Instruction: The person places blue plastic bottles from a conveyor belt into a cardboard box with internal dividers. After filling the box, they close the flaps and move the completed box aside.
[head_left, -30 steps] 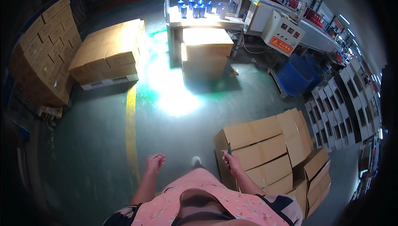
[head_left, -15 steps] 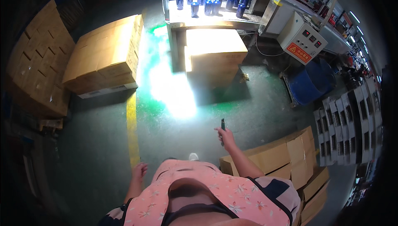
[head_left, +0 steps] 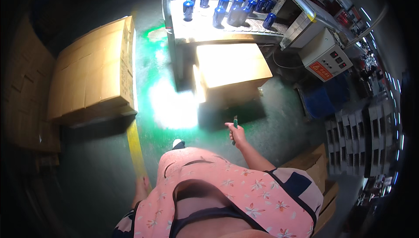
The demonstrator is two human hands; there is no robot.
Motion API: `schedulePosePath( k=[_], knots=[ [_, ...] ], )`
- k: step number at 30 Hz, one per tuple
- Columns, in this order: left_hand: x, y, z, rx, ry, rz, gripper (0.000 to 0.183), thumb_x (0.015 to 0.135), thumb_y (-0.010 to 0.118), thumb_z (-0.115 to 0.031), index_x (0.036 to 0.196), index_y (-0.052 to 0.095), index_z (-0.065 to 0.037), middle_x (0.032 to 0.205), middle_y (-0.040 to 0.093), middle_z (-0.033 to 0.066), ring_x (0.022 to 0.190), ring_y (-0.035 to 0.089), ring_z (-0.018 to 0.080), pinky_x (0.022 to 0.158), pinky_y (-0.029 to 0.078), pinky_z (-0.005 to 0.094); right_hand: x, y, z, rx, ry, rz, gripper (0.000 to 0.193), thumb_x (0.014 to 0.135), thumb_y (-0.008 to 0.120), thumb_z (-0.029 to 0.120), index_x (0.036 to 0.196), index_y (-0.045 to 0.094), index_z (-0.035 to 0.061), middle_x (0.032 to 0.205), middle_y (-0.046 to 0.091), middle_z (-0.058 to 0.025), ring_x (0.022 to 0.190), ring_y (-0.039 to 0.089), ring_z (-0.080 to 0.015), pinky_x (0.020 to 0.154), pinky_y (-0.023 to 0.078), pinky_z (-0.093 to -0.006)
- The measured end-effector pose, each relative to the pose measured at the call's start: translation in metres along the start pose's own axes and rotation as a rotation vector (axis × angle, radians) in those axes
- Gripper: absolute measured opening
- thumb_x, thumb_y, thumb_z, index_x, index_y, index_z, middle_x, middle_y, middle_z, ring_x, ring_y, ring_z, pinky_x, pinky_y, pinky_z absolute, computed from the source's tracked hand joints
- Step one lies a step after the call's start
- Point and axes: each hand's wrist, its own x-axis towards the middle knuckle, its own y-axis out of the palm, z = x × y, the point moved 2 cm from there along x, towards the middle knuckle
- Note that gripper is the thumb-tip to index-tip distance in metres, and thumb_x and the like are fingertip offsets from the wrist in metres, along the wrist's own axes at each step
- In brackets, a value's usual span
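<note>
My right hand (head_left: 235, 132) reaches forward at waist height and is closed around a slim dark utility knife (head_left: 235, 124) that points up. It hangs just short of a closed brown carton (head_left: 231, 70) standing on the green floor under a table. On that table (head_left: 196, 26) stand several blue bottles (head_left: 218, 11). My left hand (head_left: 140, 184) hangs low beside my hip, half hidden by my pink flowered top; what its fingers do is not visible.
Stacks of flat cardboard (head_left: 94, 70) lie on a pallet to my left, more dark cartons (head_left: 26, 89) beyond. A yellow floor line (head_left: 136, 146) runs past my left side. A grey machine with a control box (head_left: 325, 57), a blue bin (head_left: 325, 100) and grey stacked trays (head_left: 362, 137) stand right.
I have walked toward the table and carton, which are now nearer. My right hand rose from the stacked cartons on the right, holding the knife, and my left hand dropped back to my side.
</note>
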Motion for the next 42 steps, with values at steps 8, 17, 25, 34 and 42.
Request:
schedulePosePath(
  k=[8,17,25,34,42],
  knots=[
    [0.203,0.224,-0.354,0.177,0.242,0.177,0.031,0.097,0.052,-0.021,0.124,0.055,-0.005,0.109,0.068,0.0081,0.085,0.063,0.0128,0.065,0.049,0.0223,0.152,-0.014,0.195,0.046,-0.275,-0.261,0.027,0.096,0.057,0.023,0.118,0.065,0.0084,0.07,0.052,0.0046,0.052,0.043,-0.0023,0.044,0.034,-0.0175],
    [0.234,0.391,-0.51,0.294,0.193,0.147,0.034,0.098,0.052,-0.02,0.127,0.053,-0.003,0.115,0.066,0.0105,0.092,0.063,0.0157,0.075,0.05,0.0264,0.421,-0.023,0.444,0.228,-0.546,-0.412,0.03,0.09,0.065,0.015,0.119,0.064,0.0075,0.071,0.055,0.0032,0.053,0.041,-0.0016,0.046,0.033,-0.0179],
    [0.19,0.53,-0.643,0.446,0.171,0.204,0.024,0.098,0.052,-0.014,0.119,0.057,-0.004,0.107,0.069,0.0072,0.083,0.063,0.01,0.071,0.051,0.0239,0.549,-0.069,0.599,0.19,-0.559,-0.441,0.042,0.089,0.067,0.021,0.129,0.057,0.0095,0.075,0.057,0.003,0.051,0.04,-0.0026,0.045,0.031,-0.0192],
    [0.478,0.707,-0.928,0.494,0.352,0.582,0.023,0.096,0.057,-0.014,0.116,0.06,-0.002,0.105,0.068,0.0094,0.086,0.061,0.0119,0.076,0.049,0.0239,0.839,0.005,0.679,0.056,-0.444,-0.781,0.049,0.084,0.073,0.021,0.128,0.057,0.0056,0.071,0.058,0.0017,0.052,0.045,-0.0046,0.046,0.034,-0.0214],
    [0.769,0.915,-1.115,0.532,0.414,1.016,0.019,0.096,0.058,-0.013,0.111,0.063,-0.002,0.1,0.07,0.0099,0.087,0.062,0.0119,0.079,0.048,0.0253,0.998,0.023,0.709,-0.588,-0.121,-1.425,0.056,0.07,0.078,0.039,0.111,0.067,0.0027,0.095,0.072,-0.0154,0.086,0.07,-0.0299,0.081,0.052,-0.0409]
  ],
)
